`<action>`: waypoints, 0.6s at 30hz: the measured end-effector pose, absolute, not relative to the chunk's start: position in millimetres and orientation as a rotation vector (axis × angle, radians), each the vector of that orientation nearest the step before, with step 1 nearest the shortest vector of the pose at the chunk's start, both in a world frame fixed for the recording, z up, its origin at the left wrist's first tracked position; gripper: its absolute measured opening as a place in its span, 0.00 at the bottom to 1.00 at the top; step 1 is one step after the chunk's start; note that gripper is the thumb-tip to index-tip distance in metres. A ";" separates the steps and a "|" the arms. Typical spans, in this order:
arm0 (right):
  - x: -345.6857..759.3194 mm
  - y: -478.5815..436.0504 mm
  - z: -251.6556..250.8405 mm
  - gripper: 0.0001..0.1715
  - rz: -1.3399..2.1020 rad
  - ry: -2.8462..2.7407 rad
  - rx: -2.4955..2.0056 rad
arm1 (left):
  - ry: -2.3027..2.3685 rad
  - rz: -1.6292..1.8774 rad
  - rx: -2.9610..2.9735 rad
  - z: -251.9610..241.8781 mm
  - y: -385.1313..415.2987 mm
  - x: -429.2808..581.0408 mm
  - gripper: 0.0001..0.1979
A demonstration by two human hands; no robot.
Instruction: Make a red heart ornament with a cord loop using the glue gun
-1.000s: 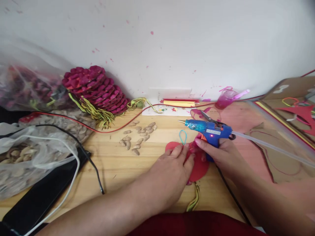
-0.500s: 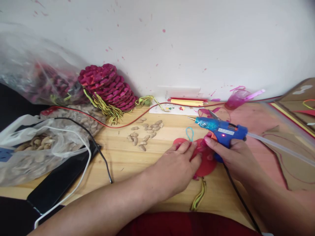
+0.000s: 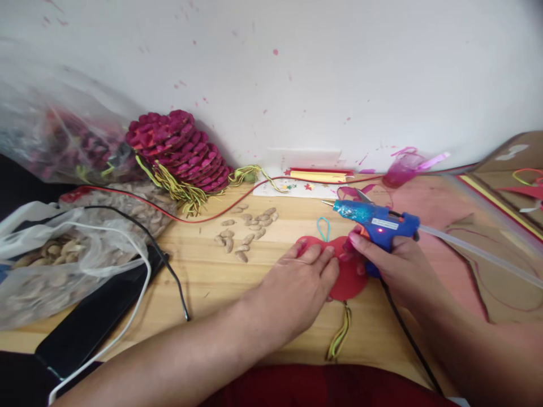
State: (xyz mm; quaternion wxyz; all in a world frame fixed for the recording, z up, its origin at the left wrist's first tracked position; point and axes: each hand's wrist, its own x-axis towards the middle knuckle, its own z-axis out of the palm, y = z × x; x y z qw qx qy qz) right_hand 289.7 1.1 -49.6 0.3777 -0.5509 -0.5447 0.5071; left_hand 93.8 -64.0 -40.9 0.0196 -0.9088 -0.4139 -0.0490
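A red rounded cutout (image 3: 348, 282) lies low over the wooden table, with a blue cord loop (image 3: 323, 228) at its top and a yellow-green tassel (image 3: 339, 333) at its bottom. My left hand (image 3: 303, 282) grips it from the left, fingers over its face; the thumb is mostly hidden. In my right hand (image 3: 396, 265) is a blue hot glue gun (image 3: 377, 223), its red light lit and nozzle pointing left above the cutout. The right fingertips are at the cutout's right lobe. A clear glue stick (image 3: 475, 240) protrudes from the gun's rear.
Loose peanuts (image 3: 248, 229) lie left of the cutout. Behind them lean stacked magenta pieces (image 3: 182, 150) with tassels. Bags of peanut shells (image 3: 59, 282) and cables fill the left. A cup of pink liquid (image 3: 399, 169) and cardboard (image 3: 500, 271) are at right.
The whole view has shifted slightly. My left fingers have spread a little over the cutout, and more of its upper left edge shows. The glue gun stays in my right hand.
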 end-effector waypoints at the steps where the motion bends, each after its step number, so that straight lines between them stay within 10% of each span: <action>1: 289.0 1.7 -49.9 0.20 1.309 -1.379 -1.406 | -1.275 -0.154 -2.827 -40.4 -63.6 93.3 0.25; 18: 284.7 3.2 -45.8 0.20 1.417 -1.266 -1.329 | -2.193 -0.361 -2.219 -7.7 6.6 -0.3 0.15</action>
